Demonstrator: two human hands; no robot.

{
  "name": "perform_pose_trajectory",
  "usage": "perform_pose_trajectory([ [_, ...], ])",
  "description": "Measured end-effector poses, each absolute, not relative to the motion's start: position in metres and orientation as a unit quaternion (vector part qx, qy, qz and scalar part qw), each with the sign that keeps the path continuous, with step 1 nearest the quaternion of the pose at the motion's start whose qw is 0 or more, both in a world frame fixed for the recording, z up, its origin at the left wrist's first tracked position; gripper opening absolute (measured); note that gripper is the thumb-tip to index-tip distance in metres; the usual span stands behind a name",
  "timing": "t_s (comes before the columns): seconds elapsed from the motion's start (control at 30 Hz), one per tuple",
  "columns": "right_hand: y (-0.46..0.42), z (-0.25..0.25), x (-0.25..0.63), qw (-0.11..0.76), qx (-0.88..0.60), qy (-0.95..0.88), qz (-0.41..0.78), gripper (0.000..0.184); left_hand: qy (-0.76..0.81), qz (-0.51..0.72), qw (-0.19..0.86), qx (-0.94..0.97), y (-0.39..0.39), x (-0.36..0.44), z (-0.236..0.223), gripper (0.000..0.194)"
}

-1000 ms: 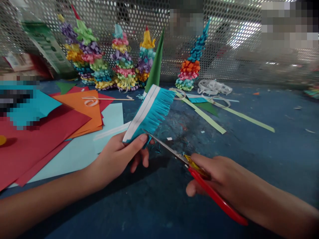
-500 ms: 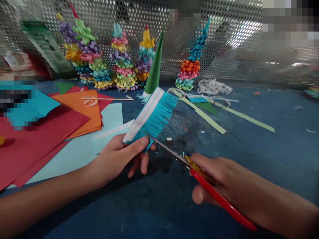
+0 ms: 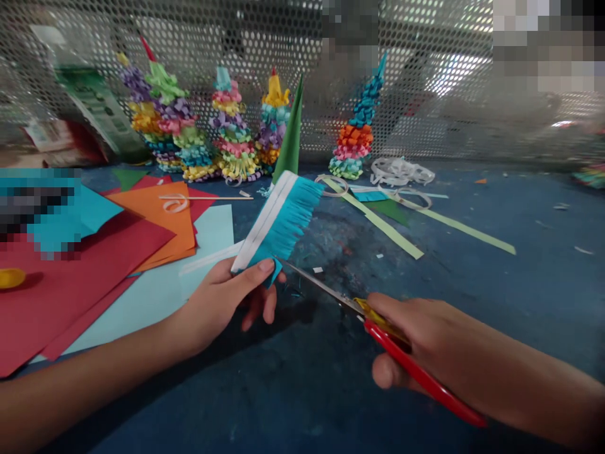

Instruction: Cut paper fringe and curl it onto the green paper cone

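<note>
Between the thumb and fingers of my left hand (image 3: 236, 296) is a blue paper strip (image 3: 283, 217), tilted up to the right. A white band with a dark line runs along its upper left edge, and the right side is cut into a fine fringe. My right hand (image 3: 425, 340) is wrapped round the handles of a pair of scissors (image 3: 416, 359), red and yellow. The blade tips point at the uncut lower end of the strip, close to my left thumb. Behind the strip stands a green paper cone (image 3: 292, 139), its base partly hidden.
Several curled-paper cones (image 3: 234, 132) stand along the perforated metal screen (image 3: 302, 38), with a bottle (image 3: 94, 107) leaning at left. Red sheets (image 3: 85, 271), an orange sheet (image 3: 161, 221) and a pale blue sheet (image 3: 142, 309) lie left. Pale green strips (image 3: 392, 233) and white tape loops (image 3: 401, 171) lie right.
The scissor tips have drawn back slightly to the right from the strip. My left hand and the strip have shifted a little left. The whole view has tipped slightly upward.
</note>
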State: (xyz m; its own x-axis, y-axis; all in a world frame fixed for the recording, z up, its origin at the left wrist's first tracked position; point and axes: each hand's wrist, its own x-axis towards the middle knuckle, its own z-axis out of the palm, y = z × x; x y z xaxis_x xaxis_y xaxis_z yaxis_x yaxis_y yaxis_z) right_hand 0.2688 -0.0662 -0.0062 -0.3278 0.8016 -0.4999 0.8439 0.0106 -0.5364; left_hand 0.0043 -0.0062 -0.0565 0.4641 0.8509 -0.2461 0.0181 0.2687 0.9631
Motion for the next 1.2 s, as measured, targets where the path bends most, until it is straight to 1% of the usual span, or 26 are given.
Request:
perform_pose_trajectory([
  [0.13,-0.073,0.000,0.274,0.067,0.589,0.696,-0.405,0.018,0.434,0.307,0.664,0.525,-0.004,0.007,-0.056,0.035],
  [0.37,-0.075,-0.008,0.272,0.042,0.577,0.704,-0.412,0.019,0.430,0.281,0.667,0.539,-0.006,0.007,-0.057,0.034],
  [0.6,-0.068,-0.009,0.262,0.016,0.570,0.695,-0.439,0.027,0.421,0.283,0.651,0.564,-0.007,0.005,-0.055,0.031],
  [0.77,-0.067,-0.012,0.259,0.021,0.571,0.674,-0.468,0.024,0.426,0.285,0.651,0.559,-0.006,0.007,-0.054,0.030],
  [0.93,-0.064,-0.013,0.259,-0.001,0.564,0.674,-0.477,0.023,0.431,0.284,0.652,0.555,-0.006,0.007,-0.054,0.031],
  [1.07,-0.063,-0.007,0.256,0.013,0.585,0.673,-0.452,0.019,0.429,0.282,0.671,0.534,-0.006,0.005,-0.054,0.032],
  [1.13,-0.062,-0.005,0.255,0.021,0.590,0.675,-0.443,0.022,0.422,0.278,0.682,0.529,-0.007,0.005,-0.054,0.032],
  [1.2,-0.061,-0.004,0.253,0.022,0.587,0.666,-0.461,0.022,0.414,0.280,0.690,0.524,-0.007,0.005,-0.055,0.031],
])
